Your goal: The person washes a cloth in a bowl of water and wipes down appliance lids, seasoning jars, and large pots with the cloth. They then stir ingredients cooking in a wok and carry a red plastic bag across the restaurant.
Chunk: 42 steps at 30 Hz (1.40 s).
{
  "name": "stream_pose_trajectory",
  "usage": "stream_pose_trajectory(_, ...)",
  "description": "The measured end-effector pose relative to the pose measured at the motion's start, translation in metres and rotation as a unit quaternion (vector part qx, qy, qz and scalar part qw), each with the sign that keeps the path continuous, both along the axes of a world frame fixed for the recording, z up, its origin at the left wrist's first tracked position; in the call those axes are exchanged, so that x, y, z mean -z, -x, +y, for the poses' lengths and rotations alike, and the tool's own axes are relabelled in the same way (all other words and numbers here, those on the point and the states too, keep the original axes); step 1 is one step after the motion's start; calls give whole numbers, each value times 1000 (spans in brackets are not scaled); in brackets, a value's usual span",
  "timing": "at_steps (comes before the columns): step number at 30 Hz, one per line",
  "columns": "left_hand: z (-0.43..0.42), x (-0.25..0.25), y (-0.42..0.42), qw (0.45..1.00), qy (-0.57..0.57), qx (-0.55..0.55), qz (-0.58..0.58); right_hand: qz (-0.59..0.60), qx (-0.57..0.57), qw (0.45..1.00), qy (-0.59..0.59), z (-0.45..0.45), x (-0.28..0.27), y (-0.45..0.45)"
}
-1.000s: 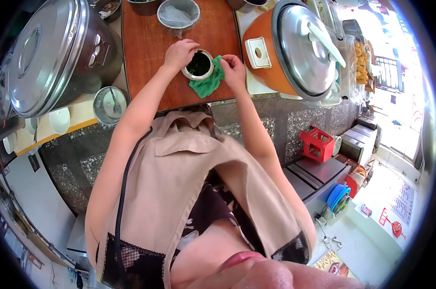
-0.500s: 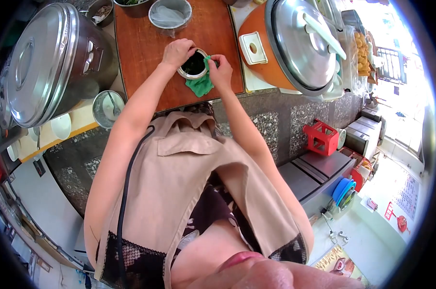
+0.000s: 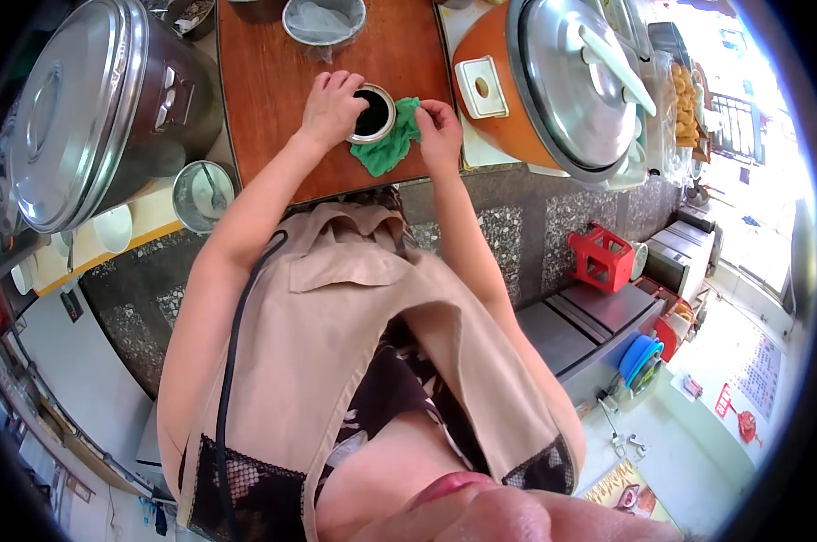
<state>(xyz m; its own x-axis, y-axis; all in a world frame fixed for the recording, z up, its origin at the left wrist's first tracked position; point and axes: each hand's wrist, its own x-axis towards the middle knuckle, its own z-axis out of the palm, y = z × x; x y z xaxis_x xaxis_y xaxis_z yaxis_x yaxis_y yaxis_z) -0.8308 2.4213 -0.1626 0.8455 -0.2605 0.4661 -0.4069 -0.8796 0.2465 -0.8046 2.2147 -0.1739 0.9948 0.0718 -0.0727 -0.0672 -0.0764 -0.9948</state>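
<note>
A round jar with a pale rim and dark inside stands on the brown wooden table, its mouth facing up. My left hand grips the jar's left rim, thumb over the edge and fingers along the far side. A crumpled green cloth lies against the jar's right and near sides. My right hand pinches the cloth's right end between thumb and fingers. What the dark inside of the jar holds cannot be made out.
Behind the jar sits a bowl lined with a clear plastic bag. A large orange cooker with a metal lid stands right of the table. On the left are a big lidded steel pot and a bowl with a utensil.
My right hand has moved right, drawing the cloth's end outward from the jar. The jar has shifted slightly right, and my left thumb now hooks over its rim.
</note>
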Motion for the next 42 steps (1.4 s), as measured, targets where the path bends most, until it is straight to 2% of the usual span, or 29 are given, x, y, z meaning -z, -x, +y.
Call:
stream_pose_trajectory(2,-9,-12,6,997,7,-59,56,13,4,1000,-15,-3,-11,1)
stream_pose_trajectory(5,-16,-7,9,994,-30,-80,60,6,3,1000,-5,-9,-26,7)
stream_pose_trajectory(7,-17,-10,11,994,-7,-88,64,-194,7,958,212,-13,-39,18)
stream_pose_trajectory(8,-17,-11,13,993,17,-96,68,-193,7,958,212,-14,-37,20)
stream_pose_trajectory(10,-17,1,16,994,16,-92,52,-316,-216,860,336,-26,-22,35)
stream_pose_trajectory(11,-16,0,13,995,14,-95,28,-205,-231,902,303,-27,-13,43)
stream_pose_trajectory(12,-15,-3,12,995,13,-96,23,-210,-231,901,302,-29,-5,43)
stream_pose_trajectory(14,-15,-22,19,980,47,-134,139,-202,-78,908,359,-25,3,44)
stream_pose_trajectory(16,-12,-16,21,978,17,-138,154,-184,-85,905,373,-12,21,43)
stream_pose_trajectory(18,-11,1,23,987,16,-123,101,-176,-50,825,534,14,32,51)
stream_pose_trajectory(19,-11,1,22,987,13,-124,98,-164,-60,823,541,21,34,55)
stream_pose_trajectory(21,-12,1,27,954,129,-223,155,-181,-81,844,499,10,55,48)
stream_pose_trajectory(22,-9,5,28,954,126,-225,156,-194,-101,861,460,2,66,43)
stream_pose_trajectory(24,-2,21,32,877,304,-289,234,-211,-85,861,455,-13,71,30)
stream_pose_trajectory(26,5,15,30,877,288,-277,267,-118,4,950,290,-17,60,11)
stream_pose_trajectory(27,5,13,30,815,348,-273,375,-120,0,949,292,-19,54,4)
stream_pose_trajectory(28,3,5,30,738,401,-262,476,-8,29,992,119,-12,31,-5)
stream_pose_trajectory(29,0,2,31,744,391,-252,479,105,56,991,-59,-7,18,-11)
stream_pose_trajectory(30,-4,6,29,743,395,-254,477,103,52,992,-57,-4,18,-15)
stream_pose_trajectory(32,-8,17,22,672,459,-246,527,107,-15,990,91,6,25,-29)
stream_pose_trajectory(33,-6,20,18,696,426,-231,530,149,-51,979,128,12,36,-34)
stream_pose_trajectory(34,-3,15,15,695,430,-233,527,147,-55,979,131,18,37,-35)
stream_pose_trajectory(36,9,6,9,781,285,-184,524,135,-60,973,177,27,39,-38)
stream_pose_trajectory(37,14,-7,5,771,259,-168,558,81,-94,969,214,30,39,-42)
stream_pose_trajectory(38,16,0,3,767,264,-172,559,82,-100,968,217,29,39,-44)
stream_pose_trajectory(40,22,16,-1,880,112,-108,449,-88,-145,953,252,33,28,-51)
stream_pose_trajectory(41,22,10,-5,864,109,-106,480,-191,-155,928,280,38,20,-56)
stream_pose_trajectory(42,22,7,-6,863,110,-109,482,-190,-158,928,279,45,13,-60)
